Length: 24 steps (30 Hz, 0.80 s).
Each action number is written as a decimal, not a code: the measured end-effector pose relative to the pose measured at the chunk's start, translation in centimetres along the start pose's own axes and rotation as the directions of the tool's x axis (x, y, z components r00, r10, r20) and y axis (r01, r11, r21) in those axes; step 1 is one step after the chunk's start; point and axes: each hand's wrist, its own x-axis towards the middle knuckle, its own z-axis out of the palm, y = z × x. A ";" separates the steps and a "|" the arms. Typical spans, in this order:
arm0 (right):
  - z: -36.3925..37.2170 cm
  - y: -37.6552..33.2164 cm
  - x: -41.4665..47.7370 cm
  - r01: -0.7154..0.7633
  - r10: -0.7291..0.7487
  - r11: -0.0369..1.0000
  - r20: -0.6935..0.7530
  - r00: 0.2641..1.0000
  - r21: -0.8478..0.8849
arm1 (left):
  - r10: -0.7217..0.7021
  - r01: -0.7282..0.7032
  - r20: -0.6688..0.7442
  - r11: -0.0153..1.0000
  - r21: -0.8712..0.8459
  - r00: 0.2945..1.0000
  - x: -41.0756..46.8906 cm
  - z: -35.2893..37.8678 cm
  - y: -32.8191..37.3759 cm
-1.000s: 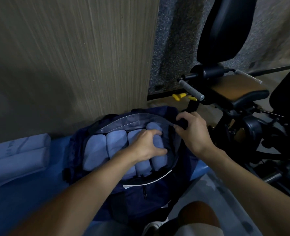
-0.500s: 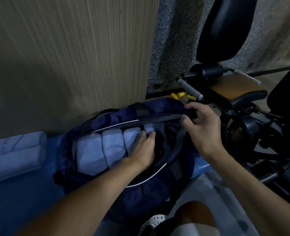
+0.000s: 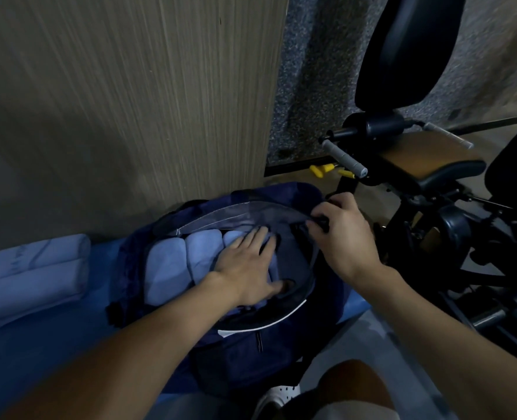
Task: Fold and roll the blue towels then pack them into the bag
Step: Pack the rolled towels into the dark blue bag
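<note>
Inside the navy bag, rolled blue towels lie side by side, long axes running from the person toward the wood-grain panel. The left hand presses flat-fingered on them; the right hand pinches the bag's rim. Soft and light, they likely squash; best gripped around the middle.

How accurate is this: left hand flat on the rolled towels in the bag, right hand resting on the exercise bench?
One error: the head view shows the right hand gripping the upper rim of the bag, holding it open. The left hand is flat on the rolled towels inside.
</note>
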 end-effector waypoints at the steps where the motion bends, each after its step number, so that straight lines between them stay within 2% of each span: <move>1: -0.2 -0.4 0.3 0.018 -0.018 1.000 -0.061 0.998 0.000 | -0.010 0.009 0.027 1.000 0.005 1.000 0.1 0.1 -0.1; 3: -0.5 -1.0 0.8 0.045 -0.041 0.999 -0.180 0.983 0.017 | -0.039 0.038 0.075 0.999 0.015 0.996 0.3 -0.2 -0.3; 4: -0.4 -1.1 0.9 0.046 -0.045 0.999 -0.186 0.982 -0.001 | -0.051 0.050 0.095 0.999 0.017 0.994 0.3 -0.3 -0.4; 8: 0.3 0.0 0.3 -0.001 -0.001 0.997 -0.015 1.000 -0.077 | -0.055 0.054 0.058 0.998 0.034 0.997 -0.3 -0.5 -0.2; 12: 0.0 -0.2 -0.2 -0.026 0.026 1.000 -0.051 0.998 0.002 | -0.030 0.029 0.016 0.998 0.062 0.999 -1.3 -0.4 -0.8; 15: -0.6 -1.1 -1.3 -0.028 0.027 1.000 -0.073 0.997 -0.010 | 0.001 0.000 -0.036 0.999 0.038 0.999 -2.8 -1.3 -1.0; 18: -1.3 -2.4 -2.7 -0.057 0.041 0.995 -0.188 0.981 -0.078 | 0.029 -0.033 -0.180 0.999 -0.019 0.983 -4.9 -2.5 -1.5; 20: -1.5 -3.6 -3.3 -0.051 0.033 0.997 -0.277 0.960 -0.059 | 0.046 -0.070 -0.320 0.995 -0.065 0.946 -6.3 -3.6 -2.3; 24: -0.2 -7.2 -3.1 0.055 -0.023 0.990 -0.235 0.972 0.128 | 0.070 -0.133 -0.573 0.989 -0.069 0.817 -9.2 -5.4 -5.3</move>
